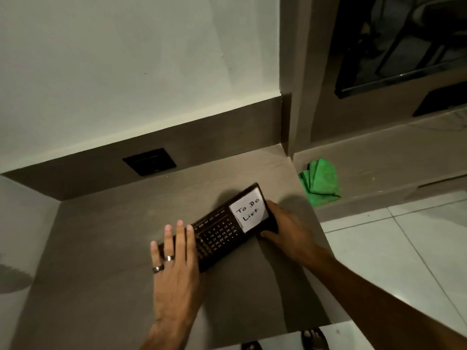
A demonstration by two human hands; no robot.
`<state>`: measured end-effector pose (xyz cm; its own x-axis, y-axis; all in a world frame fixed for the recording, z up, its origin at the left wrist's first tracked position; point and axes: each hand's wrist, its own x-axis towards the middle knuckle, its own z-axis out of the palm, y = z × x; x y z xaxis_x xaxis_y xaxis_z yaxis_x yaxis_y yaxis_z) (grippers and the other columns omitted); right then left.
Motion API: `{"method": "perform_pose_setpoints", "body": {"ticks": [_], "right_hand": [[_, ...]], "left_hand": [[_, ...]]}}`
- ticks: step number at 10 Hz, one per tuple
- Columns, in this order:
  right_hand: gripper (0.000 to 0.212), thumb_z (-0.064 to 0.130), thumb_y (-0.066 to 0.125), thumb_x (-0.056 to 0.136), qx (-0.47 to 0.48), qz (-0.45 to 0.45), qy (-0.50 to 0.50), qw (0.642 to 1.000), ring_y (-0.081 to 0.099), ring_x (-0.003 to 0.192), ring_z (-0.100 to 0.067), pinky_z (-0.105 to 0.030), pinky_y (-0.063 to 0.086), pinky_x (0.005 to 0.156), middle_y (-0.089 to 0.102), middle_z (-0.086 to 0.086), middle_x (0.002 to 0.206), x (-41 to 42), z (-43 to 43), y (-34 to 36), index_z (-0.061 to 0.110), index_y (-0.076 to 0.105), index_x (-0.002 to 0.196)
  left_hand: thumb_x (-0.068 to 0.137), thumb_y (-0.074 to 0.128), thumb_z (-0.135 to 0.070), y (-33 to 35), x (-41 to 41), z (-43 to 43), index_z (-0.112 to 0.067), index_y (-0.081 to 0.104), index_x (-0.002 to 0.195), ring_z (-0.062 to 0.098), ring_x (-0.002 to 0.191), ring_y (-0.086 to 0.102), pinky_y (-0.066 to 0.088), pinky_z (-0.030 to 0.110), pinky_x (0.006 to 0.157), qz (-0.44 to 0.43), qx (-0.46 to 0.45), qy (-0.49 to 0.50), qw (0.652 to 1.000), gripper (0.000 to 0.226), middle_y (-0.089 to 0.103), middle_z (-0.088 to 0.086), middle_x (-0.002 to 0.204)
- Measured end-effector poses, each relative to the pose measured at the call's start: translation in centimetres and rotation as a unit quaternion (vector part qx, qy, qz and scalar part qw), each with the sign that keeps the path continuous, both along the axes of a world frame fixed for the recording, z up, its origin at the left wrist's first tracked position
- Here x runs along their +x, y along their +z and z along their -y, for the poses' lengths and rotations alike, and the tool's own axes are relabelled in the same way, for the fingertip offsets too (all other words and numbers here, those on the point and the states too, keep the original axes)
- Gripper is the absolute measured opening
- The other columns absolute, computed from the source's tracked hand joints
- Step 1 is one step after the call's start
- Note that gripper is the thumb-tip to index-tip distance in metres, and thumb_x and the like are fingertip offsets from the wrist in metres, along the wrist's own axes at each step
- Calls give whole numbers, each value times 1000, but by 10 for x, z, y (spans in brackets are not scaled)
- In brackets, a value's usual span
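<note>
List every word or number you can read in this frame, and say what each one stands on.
"To Do List": handwritten on the white note at the right end of the dark desk calendar.
"NOV", "DEC": end of the calendar's month row; the earlier months are blurred.
"7", "14", "21", "28": right column of its day grid; the other numbers are too small to read surely.

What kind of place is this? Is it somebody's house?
Probably a home or office nook: a built-in desk top against the wall, a desk calendar with a To Do List note, and a tiled floor.
</note>
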<state>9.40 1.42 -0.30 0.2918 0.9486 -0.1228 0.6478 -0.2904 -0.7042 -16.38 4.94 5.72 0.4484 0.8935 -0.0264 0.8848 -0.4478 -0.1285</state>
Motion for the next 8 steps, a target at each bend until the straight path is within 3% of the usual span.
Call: {"method": "perform_pose_setpoints", "body": {"ticks": [2,3,5,6,7,8], "right_hand": [[68,37,69,86,-23,58,-56,996,60,112,-25,-39,50,91,63,-7,127,-37,-3,-4,27,35,145],[66,30,68,88,-8,34,-59,998,57,119,-24,-43,48,99,60,-6,133,-44,-17,1,23,37,145],[49,26,68,88,2,34,-69,997,59,111,-22,-35,51,84,64,-4,123,-45,-38,8,26,46,132],[47,22,70,86,-4,-3,-64,998,63,108,-22,-35,55,86,66,-4,120,-44,-46,10,25,50,128],[56,20,73,84,-16,-42,-64,997,59,116,-20,-38,53,93,63,-5,126,-42,-48,17,24,47,133],[75,27,79,79,15,-72,-118,990,54,118,-17,-38,49,97,59,-8,133,-24,-49,49,17,41,143]], "left_hand": [[71,82,-40,-9,-33,-56,-6,2,155,39,151,16,15,63,119,-20,39,-11,999,121,14,21,163],[78,71,-52,-16,-39,-82,-2,-15,152,40,151,12,12,61,119,-81,70,-40,993,124,4,23,164],[68,81,-49,-21,-39,-111,-4,-13,152,40,150,15,16,59,119,-52,85,-43,994,134,6,23,162],[67,83,-48,-17,-38,-115,-6,-16,152,40,151,12,20,60,121,-35,74,-42,996,137,4,22,163],[66,85,-47,-15,-36,-111,-11,-19,152,39,153,4,18,62,121,-10,70,-37,997,140,-3,20,165],[58,80,-68,-3,-39,-100,-12,-15,154,35,153,-3,7,60,122,52,76,-12,996,146,-8,16,166]]}}
